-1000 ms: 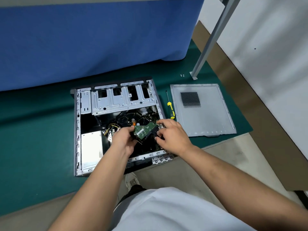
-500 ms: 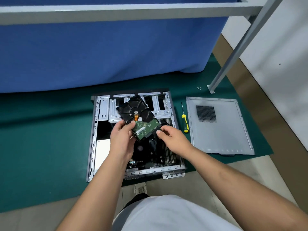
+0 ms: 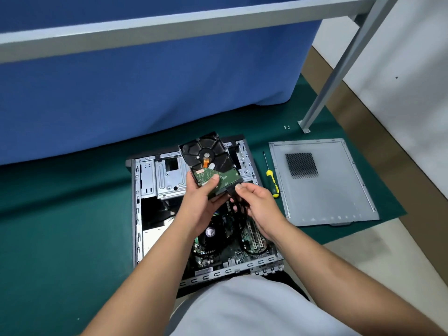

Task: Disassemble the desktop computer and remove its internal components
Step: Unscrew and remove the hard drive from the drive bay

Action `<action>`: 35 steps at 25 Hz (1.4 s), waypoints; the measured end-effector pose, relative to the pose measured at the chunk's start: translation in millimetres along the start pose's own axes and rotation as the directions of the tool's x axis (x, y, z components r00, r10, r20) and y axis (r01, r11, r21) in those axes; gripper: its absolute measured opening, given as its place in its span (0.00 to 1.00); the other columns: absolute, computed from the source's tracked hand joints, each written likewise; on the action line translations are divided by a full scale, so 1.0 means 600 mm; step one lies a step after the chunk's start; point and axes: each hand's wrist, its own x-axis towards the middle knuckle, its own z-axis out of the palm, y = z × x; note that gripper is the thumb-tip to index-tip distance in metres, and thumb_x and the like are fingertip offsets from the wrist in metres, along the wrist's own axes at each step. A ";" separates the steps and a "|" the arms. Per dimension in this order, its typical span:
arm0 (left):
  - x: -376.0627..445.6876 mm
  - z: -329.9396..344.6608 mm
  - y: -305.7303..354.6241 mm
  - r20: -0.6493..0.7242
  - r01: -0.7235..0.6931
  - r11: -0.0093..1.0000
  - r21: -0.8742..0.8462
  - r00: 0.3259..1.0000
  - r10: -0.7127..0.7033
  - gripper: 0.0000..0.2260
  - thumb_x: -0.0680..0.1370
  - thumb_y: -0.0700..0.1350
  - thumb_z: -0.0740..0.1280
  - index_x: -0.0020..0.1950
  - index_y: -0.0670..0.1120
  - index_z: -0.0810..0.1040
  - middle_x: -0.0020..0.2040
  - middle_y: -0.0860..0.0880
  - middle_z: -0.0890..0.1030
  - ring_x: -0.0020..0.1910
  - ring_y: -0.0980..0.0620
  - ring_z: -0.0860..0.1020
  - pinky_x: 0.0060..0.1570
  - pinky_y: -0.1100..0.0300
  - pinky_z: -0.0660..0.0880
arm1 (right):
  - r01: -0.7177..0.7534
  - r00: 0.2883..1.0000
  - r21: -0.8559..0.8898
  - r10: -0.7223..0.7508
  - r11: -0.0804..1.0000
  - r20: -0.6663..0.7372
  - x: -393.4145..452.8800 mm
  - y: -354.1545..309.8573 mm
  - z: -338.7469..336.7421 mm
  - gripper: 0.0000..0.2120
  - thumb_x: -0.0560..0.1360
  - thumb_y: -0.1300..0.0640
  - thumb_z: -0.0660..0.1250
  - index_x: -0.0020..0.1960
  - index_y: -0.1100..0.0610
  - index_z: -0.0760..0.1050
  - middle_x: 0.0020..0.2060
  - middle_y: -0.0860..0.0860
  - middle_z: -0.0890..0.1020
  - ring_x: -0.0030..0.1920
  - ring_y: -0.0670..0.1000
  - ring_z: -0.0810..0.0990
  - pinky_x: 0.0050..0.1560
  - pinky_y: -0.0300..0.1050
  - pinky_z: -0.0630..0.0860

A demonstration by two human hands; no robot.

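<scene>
Desktop computer (image 3: 145,214): lies on its side on the green mat (image 3: 60,226), open side up, near edge close to the person; motherboard (image 3: 218,241) exposed in the near half, empty metal drive cage (image 3: 167,175) at the far end.
Left hand (image 3: 201,202): curled round the near end of the hard drive (image 3: 208,156), thumb pressed on its green circuit board, fingers underneath; it carries the drive above the open case.
Right hand (image 3: 257,202): just right of the left hand, thumb and fingers pinching the black cable connector (image 3: 232,190) at the drive's near right corner; the black cables run down from it into the case.
Hard drive: clear of its bay, tilted with its far end raised, circuit side facing the camera.
Step in hand: freeing the drive from its cabling (my reading; whether the plug is seated or already loose I cannot tell).
Next move: likely a straight pull of the connector away from the drive's edge while the left hand holds the drive steady, then setting the drive on the mat.
Screwdriver (image 3: 271,180): yellow-handled, on the mat just right of the case.
Side panel (image 3: 322,190): flat on the mat, right of the screwdriver, well apart from the hands.
Screws (image 3: 286,127): a few small ones on the mat beyond the panel, near the foot of the metal table leg (image 3: 339,69).
Far: blue cloth (image 3: 145,93) hanging behind the case.
</scene>
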 end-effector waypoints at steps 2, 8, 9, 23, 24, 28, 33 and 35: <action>0.009 -0.004 -0.006 0.005 -0.004 0.999 -0.034 1.000 0.004 0.24 0.79 0.41 0.72 0.70 0.55 0.67 0.64 0.41 0.82 0.62 0.38 0.81 0.60 0.43 0.79 | -0.001 1.000 -0.008 0.000 1.000 -0.029 0.011 -0.003 0.002 0.11 0.81 0.55 0.68 0.43 0.52 0.85 0.40 0.52 0.85 0.43 0.50 0.83 0.46 0.47 0.81; 0.032 -0.012 -0.005 0.027 -0.022 1.000 0.013 0.999 0.021 0.24 0.78 0.40 0.74 0.68 0.53 0.68 0.64 0.40 0.81 0.62 0.38 0.81 0.58 0.47 0.80 | -0.062 0.998 -0.193 0.060 0.979 -0.011 0.042 -0.029 -0.022 0.14 0.80 0.55 0.69 0.35 0.52 0.82 0.32 0.50 0.81 0.35 0.49 0.78 0.43 0.46 0.75; 0.035 -0.008 -0.010 0.003 -0.051 0.999 0.005 0.999 0.051 0.24 0.78 0.40 0.74 0.69 0.54 0.68 0.64 0.41 0.82 0.62 0.38 0.81 0.59 0.46 0.80 | -0.077 0.997 -0.143 0.072 0.987 -0.034 0.043 -0.028 -0.018 0.13 0.79 0.55 0.69 0.37 0.53 0.82 0.34 0.51 0.82 0.36 0.50 0.80 0.43 0.46 0.77; 0.028 0.026 -0.031 -0.191 -0.118 0.983 -0.140 0.978 0.090 0.21 0.78 0.40 0.73 0.64 0.52 0.66 0.56 0.41 0.85 0.54 0.41 0.85 0.50 0.52 0.82 | -0.071 0.989 0.029 0.075 0.997 -0.125 0.047 -0.033 0.014 0.09 0.79 0.59 0.68 0.42 0.58 0.83 0.38 0.53 0.85 0.41 0.52 0.82 0.49 0.47 0.78; 0.027 0.024 -0.030 -0.182 -0.120 0.982 -0.144 0.979 0.093 0.20 0.78 0.40 0.73 0.63 0.52 0.67 0.56 0.41 0.85 0.55 0.41 0.85 0.50 0.52 0.82 | -0.067 0.989 0.016 0.069 0.998 -0.132 0.048 -0.035 0.015 0.08 0.79 0.59 0.68 0.43 0.60 0.82 0.38 0.54 0.85 0.41 0.52 0.81 0.49 0.47 0.78; 0.029 -0.002 -0.008 -0.081 -0.080 0.992 -0.098 0.994 0.072 0.21 0.77 0.41 0.75 0.64 0.51 0.67 0.62 0.39 0.82 0.61 0.40 0.82 0.56 0.48 0.81 | -0.074 0.996 -0.092 0.069 0.993 -0.058 0.053 -0.047 0.003 0.08 0.76 0.55 0.69 0.39 0.56 0.80 0.35 0.54 0.81 0.39 0.53 0.78 0.48 0.49 0.75; 0.032 0.024 -0.022 -0.126 -0.063 0.986 -0.157 0.991 0.043 0.36 0.78 0.41 0.74 0.77 0.56 0.54 0.58 0.41 0.85 0.57 0.40 0.84 0.54 0.50 0.82 | -0.058 0.986 -0.015 0.055 0.998 -0.159 0.054 -0.035 0.019 0.10 0.77 0.54 0.68 0.39 0.55 0.82 0.41 0.59 0.85 0.43 0.55 0.81 0.53 0.54 0.78; 0.033 0.017 -0.013 -0.131 -0.055 0.990 -0.128 0.991 0.038 0.32 0.78 0.41 0.73 0.74 0.53 0.59 0.58 0.40 0.85 0.57 0.40 0.84 0.54 0.49 0.82 | -0.072 0.989 -0.033 0.067 0.997 -0.128 0.056 -0.038 0.013 0.11 0.78 0.53 0.69 0.37 0.54 0.81 0.38 0.57 0.84 0.41 0.54 0.80 0.52 0.53 0.77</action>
